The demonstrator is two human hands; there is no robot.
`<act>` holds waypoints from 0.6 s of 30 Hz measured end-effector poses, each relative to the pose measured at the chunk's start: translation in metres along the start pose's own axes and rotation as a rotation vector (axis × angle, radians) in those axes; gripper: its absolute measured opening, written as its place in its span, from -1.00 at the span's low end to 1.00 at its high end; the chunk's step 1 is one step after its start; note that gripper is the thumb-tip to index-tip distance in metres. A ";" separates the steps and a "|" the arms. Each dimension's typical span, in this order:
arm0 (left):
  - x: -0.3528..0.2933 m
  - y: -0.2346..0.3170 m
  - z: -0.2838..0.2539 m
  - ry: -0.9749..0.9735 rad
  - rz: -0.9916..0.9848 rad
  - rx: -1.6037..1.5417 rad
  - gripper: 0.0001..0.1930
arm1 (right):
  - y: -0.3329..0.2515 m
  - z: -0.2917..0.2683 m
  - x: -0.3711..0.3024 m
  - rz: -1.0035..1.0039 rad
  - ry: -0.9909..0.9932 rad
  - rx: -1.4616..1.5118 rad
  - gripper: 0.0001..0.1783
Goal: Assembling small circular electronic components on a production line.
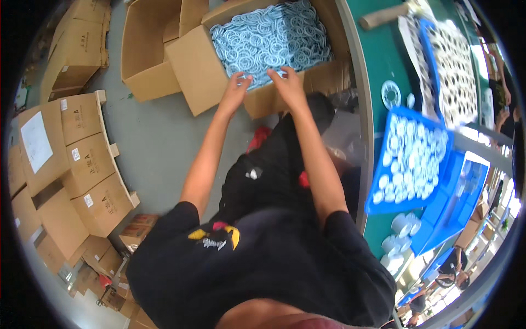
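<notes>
A cardboard box [329, 77] at the top is filled with a heap of light blue plastic rings [257, 41]. Both arms reach forward to its near side. My left hand [234, 94] is at the near left corner of the heap, thumb and fingers apart, fingertips close to the rings. To its right, my right hand [290, 90] hovers by the near edge of the heap with its fingers spread. I see nothing gripped in either hand, though rings lie right behind the fingertips. Whether the fingertips touch the rings cannot be made out.
An open carton [150, 49] stands left of the box, whose flap [200, 71] sticks out. Stacked cartons [90, 159] sit on a pallet at left. On the green table [378, 66] at right are a blue tray [375, 192] of small pale round parts, one white ring [390, 94] and a perforated sheet [455, 71].
</notes>
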State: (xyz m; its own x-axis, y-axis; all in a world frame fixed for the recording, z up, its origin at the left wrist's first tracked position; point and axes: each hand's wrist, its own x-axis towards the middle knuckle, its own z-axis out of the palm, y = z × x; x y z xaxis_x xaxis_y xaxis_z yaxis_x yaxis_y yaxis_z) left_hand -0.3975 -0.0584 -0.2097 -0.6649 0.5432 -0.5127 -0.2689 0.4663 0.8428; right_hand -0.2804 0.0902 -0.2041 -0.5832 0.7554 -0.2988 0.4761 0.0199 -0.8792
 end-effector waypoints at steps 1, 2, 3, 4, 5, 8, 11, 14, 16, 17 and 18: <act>0.035 -0.021 -0.003 0.148 0.036 0.041 -0.24 | 0.020 0.037 0.043 0.030 0.091 -0.131 -0.11; 0.071 -0.030 0.000 0.195 0.122 0.126 -0.22 | 0.028 0.052 0.070 0.082 0.134 -0.184 -0.02; 0.099 -0.036 -0.002 0.249 0.201 0.216 -0.20 | 0.037 0.067 0.086 0.138 0.166 -0.235 0.06; 0.126 -0.033 0.003 0.248 0.207 0.199 -0.16 | 0.055 0.071 0.104 0.234 0.120 -0.332 0.18; 0.143 -0.037 0.005 0.312 0.197 0.296 -0.15 | 0.062 0.083 0.117 0.332 0.170 -0.284 0.22; 0.198 -0.038 0.007 0.478 0.239 0.553 -0.12 | 0.096 0.083 0.161 0.529 0.266 -0.211 0.39; 0.219 -0.058 0.004 0.554 0.285 0.796 -0.12 | 0.100 0.085 0.181 0.642 0.329 -0.208 0.45; 0.215 -0.083 0.004 0.625 0.329 0.906 -0.15 | 0.092 0.090 0.180 0.626 0.250 -0.211 0.42; 0.199 -0.095 0.020 0.515 0.327 0.665 -0.20 | 0.099 0.093 0.174 0.572 0.226 -0.292 0.33; 0.187 -0.096 0.032 0.517 0.374 0.719 -0.27 | 0.104 0.093 0.169 0.532 0.214 -0.273 0.27; 0.181 -0.094 0.038 0.508 0.370 0.761 -0.29 | 0.110 0.093 0.166 0.484 0.203 -0.248 0.21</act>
State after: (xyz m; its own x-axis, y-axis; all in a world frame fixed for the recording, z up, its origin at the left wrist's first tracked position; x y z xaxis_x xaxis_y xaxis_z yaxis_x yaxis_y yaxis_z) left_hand -0.4658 0.0230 -0.3880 -0.8848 0.4641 0.0432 0.4179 0.7490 0.5142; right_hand -0.3864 0.1568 -0.3854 -0.1345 0.8267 -0.5464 0.8113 -0.2248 -0.5397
